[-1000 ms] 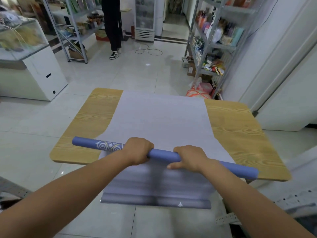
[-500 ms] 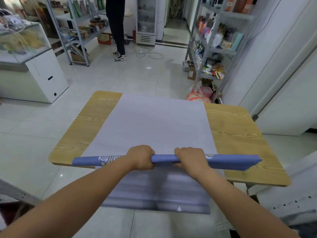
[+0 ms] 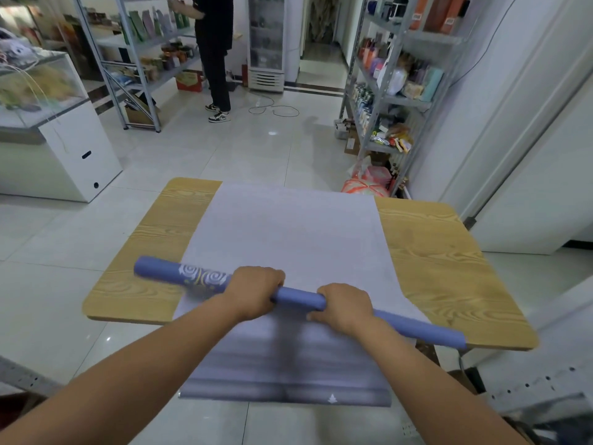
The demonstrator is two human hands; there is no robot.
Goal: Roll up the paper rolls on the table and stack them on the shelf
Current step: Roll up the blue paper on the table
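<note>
The blue paper roll (image 3: 298, 298) lies across the near part of the wooden table (image 3: 449, 268), its long axis running from far left to near right, slightly skewed. The left hand (image 3: 256, 292) and right hand (image 3: 345, 305) both curl their fingers around its middle, over the unrolled white sheet (image 3: 288, 239).

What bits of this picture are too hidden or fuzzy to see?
Head view only:
The paper roll: two stretches are covered by the left hand and right hand.
The sheet: the part hanging off the table is blurred into streaks.
The white mark near the sheet's bottom edge: too small to read.
The person at the back: cut off by the top edge.
The shelf goods: labels too small.
</note>
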